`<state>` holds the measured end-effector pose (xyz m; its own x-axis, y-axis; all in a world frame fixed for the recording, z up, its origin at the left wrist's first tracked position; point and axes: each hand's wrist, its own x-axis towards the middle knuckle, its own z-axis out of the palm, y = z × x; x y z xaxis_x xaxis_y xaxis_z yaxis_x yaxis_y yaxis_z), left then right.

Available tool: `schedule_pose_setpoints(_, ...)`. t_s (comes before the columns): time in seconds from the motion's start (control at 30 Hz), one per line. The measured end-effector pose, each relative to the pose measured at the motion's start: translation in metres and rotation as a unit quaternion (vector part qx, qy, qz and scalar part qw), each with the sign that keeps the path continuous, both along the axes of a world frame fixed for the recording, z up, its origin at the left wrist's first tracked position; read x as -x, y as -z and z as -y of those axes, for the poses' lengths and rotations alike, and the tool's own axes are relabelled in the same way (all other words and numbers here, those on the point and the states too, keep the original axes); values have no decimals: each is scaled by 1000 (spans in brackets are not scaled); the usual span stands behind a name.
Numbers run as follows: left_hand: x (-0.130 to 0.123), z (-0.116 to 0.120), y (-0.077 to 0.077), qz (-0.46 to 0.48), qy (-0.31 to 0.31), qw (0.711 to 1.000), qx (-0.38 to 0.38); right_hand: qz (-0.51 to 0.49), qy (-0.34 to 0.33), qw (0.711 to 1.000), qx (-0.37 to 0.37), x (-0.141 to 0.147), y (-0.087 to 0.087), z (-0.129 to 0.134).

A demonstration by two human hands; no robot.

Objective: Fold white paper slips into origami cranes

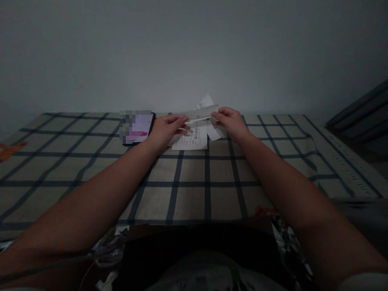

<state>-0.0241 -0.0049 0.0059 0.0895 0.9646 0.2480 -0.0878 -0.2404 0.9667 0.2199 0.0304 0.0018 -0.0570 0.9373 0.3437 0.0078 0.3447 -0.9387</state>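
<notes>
A folded piece of white paper (201,113) is held up between my two hands near the back of the table. My left hand (169,127) pinches its left end, and my right hand (226,119) grips the right end between thumb and fingers. Beneath it lies a printed sheet (192,140) with dark text and a small picture. Another white slip (207,100) sticks out behind the held paper, towards the wall. Just left of my left hand rests a phone (142,125) with its screen lit, partly blurred out.
A checked cloth (194,194) covers the table, which meets a plain wall (194,52) at the back. An orange item (11,151) lies at the far left. Dark striped fabric (363,113) stands at the right. Cables (109,250) hang below the front edge.
</notes>
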Motion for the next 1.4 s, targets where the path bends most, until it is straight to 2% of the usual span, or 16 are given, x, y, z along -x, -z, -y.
schedule_pose_setpoints(0.17, -2, -3, -2, 27, -25, 998, 45, -19, -9, 1000, 22, 2, 3, -1)
schedule_pose_setpoints(0.37, -3, 2, -7, 14, 5, 997, 71, -45, -11, 998, 37, 4, 0, 0)
schedule_pose_setpoints(0.53, -2, -1, -2, -4, -41, 998, 55, -29, -37, 998, 52, 3, -2, 3)
schedule_pose_setpoints(0.67, 1, -5, 2, -11, -58, 998, 13, -28, -30, 997, 59, 5, -1, 3)
schedule_pose_setpoints(0.8, 0, -1, -1, 0, -24, 1000, -6, -65, -52, 994, 68, 7, 0, 3)
schedule_pose_setpoints(0.97, -5, 3, -3, 24, 53, 995, 83, -60, -56, 994, 73, 9, -1, 4)
schedule_pose_setpoints(1.2, -2, -1, 7, -4, 20, 995, 97, -62, -54, 994, 75, 12, 2, 3)
schedule_pose_setpoints(1.4, 4, -10, 16, -45, 44, 991, 119, -48, -67, 995, 48, 13, 2, 3)
